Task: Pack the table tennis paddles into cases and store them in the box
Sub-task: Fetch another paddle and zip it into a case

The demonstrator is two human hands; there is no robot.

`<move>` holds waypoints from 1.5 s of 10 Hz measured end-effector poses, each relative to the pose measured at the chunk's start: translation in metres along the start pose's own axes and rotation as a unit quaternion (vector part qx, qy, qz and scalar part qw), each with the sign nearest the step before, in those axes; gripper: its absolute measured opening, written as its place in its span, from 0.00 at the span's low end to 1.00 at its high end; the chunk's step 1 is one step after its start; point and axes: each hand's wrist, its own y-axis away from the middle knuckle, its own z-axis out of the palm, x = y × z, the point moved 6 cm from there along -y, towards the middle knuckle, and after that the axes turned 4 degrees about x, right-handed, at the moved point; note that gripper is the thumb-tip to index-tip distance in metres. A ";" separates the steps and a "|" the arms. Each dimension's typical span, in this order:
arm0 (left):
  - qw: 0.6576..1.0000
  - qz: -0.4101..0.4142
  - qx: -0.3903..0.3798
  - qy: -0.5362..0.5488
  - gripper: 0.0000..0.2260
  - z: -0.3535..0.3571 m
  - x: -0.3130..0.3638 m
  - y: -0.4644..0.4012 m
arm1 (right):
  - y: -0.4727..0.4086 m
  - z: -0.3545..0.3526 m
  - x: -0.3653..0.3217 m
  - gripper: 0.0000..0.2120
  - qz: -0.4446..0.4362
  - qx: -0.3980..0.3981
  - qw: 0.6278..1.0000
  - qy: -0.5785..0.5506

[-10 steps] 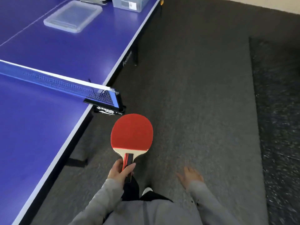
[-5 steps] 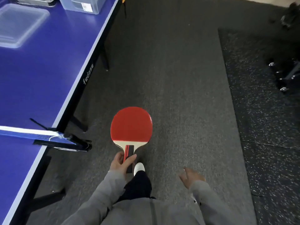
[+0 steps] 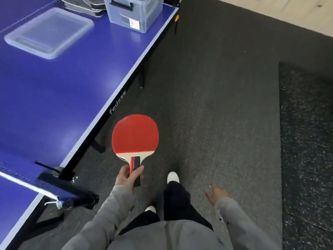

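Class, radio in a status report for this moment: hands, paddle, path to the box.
Left hand grips paddle by handle; right hand open, empty. Box on table far corner, lid off beside it. Floor path unobstructed.

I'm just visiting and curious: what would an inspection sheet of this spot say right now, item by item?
Surface: blue table tennis table, with the net post clamped at its edge.
Job's things: red paddle held over the floor; clear plastic box near the table's far corner, its lid lying flat beside it; dark cases behind the box.
Clutter: small orange object at the table corner, too small to identify.
Hands: left hand grips the paddle's handle; right hand holds nothing, fingers relaxed.
Cables: nothing seen.
Surroundings: grey carpet, a speckled black mat on the right.
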 end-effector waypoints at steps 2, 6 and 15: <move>0.987 -0.018 0.120 0.106 0.13 0.005 0.031 -0.052 | -0.078 -0.080 -0.065 0.26 -0.072 0.005 0.995 0.071; 0.922 0.030 0.241 0.302 0.25 -0.014 0.082 -0.087 | -0.169 -0.199 -0.219 0.23 -0.239 0.007 0.953 0.186; 0.815 -0.033 0.456 0.356 0.15 -0.239 0.123 -0.202 | -0.083 -0.232 -0.617 0.24 -0.496 0.127 0.809 0.288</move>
